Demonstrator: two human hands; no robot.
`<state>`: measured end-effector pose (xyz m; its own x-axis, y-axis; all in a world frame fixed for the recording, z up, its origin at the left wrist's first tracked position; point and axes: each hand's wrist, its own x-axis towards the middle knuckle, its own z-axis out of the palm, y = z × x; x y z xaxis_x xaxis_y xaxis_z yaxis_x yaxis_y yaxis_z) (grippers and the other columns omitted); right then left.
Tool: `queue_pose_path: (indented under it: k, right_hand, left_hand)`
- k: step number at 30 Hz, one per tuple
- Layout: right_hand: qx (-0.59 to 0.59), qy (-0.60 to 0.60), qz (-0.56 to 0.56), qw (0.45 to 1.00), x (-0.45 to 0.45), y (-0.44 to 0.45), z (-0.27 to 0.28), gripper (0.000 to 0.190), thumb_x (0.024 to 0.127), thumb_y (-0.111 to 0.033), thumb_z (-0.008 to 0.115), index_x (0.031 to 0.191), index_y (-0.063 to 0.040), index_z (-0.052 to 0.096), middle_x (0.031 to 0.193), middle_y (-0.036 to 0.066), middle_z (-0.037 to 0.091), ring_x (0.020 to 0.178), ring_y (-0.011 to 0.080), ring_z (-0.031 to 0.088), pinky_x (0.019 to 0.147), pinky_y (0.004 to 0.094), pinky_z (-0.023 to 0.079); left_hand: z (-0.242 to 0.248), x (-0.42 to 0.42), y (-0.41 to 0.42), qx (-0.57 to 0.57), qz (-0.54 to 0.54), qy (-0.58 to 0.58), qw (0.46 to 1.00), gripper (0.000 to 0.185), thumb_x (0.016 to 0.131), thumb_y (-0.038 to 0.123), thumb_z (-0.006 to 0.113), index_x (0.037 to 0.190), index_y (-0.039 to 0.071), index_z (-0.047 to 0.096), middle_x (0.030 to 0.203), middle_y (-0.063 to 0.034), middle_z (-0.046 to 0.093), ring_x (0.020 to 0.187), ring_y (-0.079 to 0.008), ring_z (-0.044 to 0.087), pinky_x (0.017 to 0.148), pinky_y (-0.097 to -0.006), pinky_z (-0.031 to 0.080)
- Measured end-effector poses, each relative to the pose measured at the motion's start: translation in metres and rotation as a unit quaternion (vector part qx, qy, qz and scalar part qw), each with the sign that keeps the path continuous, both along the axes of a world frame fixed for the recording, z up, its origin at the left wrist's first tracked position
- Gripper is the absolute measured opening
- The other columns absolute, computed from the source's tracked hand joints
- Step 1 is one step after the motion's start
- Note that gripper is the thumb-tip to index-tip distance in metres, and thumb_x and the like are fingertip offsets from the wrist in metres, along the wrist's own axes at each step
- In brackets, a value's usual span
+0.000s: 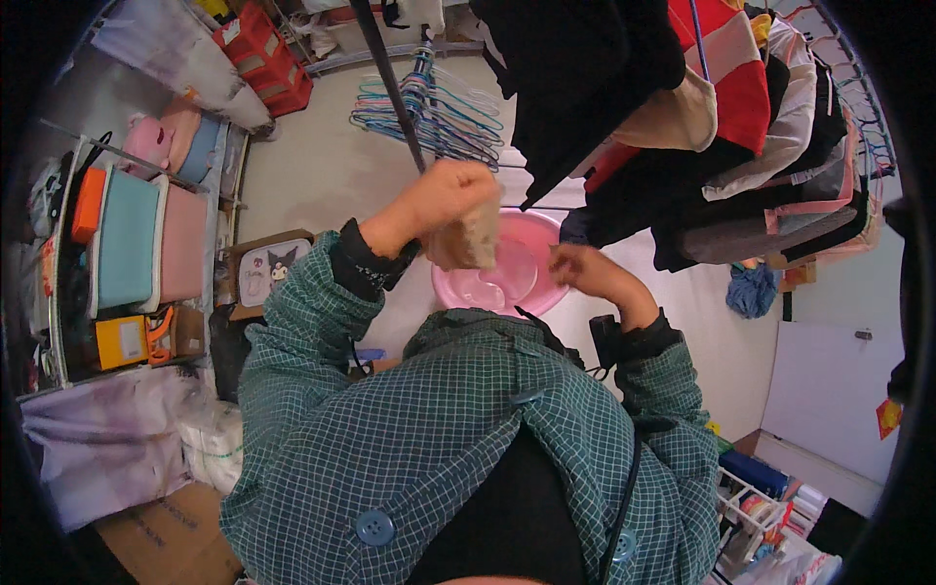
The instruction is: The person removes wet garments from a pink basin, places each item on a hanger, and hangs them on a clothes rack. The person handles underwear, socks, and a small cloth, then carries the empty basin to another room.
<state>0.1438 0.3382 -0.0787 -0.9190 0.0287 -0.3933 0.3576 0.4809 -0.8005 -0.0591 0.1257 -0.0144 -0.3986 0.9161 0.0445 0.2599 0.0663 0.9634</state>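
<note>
My left hand [461,186] is closed in a fist around a damp-looking beige cloth [464,241]. The bunched cloth hangs from it over the left side of a pink plastic basin [552,227]. Inside the basin are clear, rounded shapes; whether they are water or clear plastic I cannot tell. Above the basin's right rim is my right hand [589,272], its fingers curled and slightly blurred. Nothing shows in that hand, and its fingertips are too unclear to judge.
Hanging clothes [585,80] crowd the upper right, close beyond the basin. A dark metal pole [386,77] runs down beside many plastic hangers [431,110]. On the left stands a metal shelf with a teal bin [128,238] and a pink bin [181,245]; a cardboard box [234,292] sits nearby.
</note>
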Motion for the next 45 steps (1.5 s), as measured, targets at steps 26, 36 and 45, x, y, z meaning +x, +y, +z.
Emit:
queue_pose_path:
  k: [26,36,45]
  right_hand:
    - [-0.179,-0.022,0.266,0.947,-0.045,-0.077,-0.014,0.029,0.07,-0.009,0.064,0.097,-0.005,0.054,0.09,0.007,0.056,0.085,0.0198,0.054,0.076,0.0329,0.044]
    - [-0.119,0.219,0.102,0.963,-0.037,-0.092,-0.015,0.021,0.09,-0.008,0.055,0.109,0.0,0.059,0.108,0.011,0.062,0.102,0.0222,0.058,0.091,0.0333,0.045]
    - [-0.195,0.132,0.236,0.943,-0.071,-0.132,-0.002,0.03,0.09,-0.011,0.055,0.119,-0.004,0.059,0.117,0.013,0.063,0.101,0.0257,0.061,0.083,0.0334,0.047]
  left_hand:
    - [0.097,0.01,-0.055,0.136,-0.235,0.005,0.963,0.033,0.07,0.027,0.078,0.06,0.004,0.058,0.058,-0.0043,0.051,0.057,-0.0218,0.045,0.055,-0.0346,0.033]
    - [0.1,0.005,-0.086,0.046,-0.248,0.049,0.967,0.018,0.075,0.015,0.075,0.07,0.001,0.064,0.062,-0.0051,0.058,0.062,-0.0149,0.055,0.056,-0.0297,0.041]
    - [0.086,0.034,-0.067,-0.001,-0.257,-0.032,0.966,0.017,0.075,0.017,0.075,0.07,0.003,0.067,0.062,-0.0067,0.059,0.06,-0.0226,0.054,0.058,-0.0334,0.039]
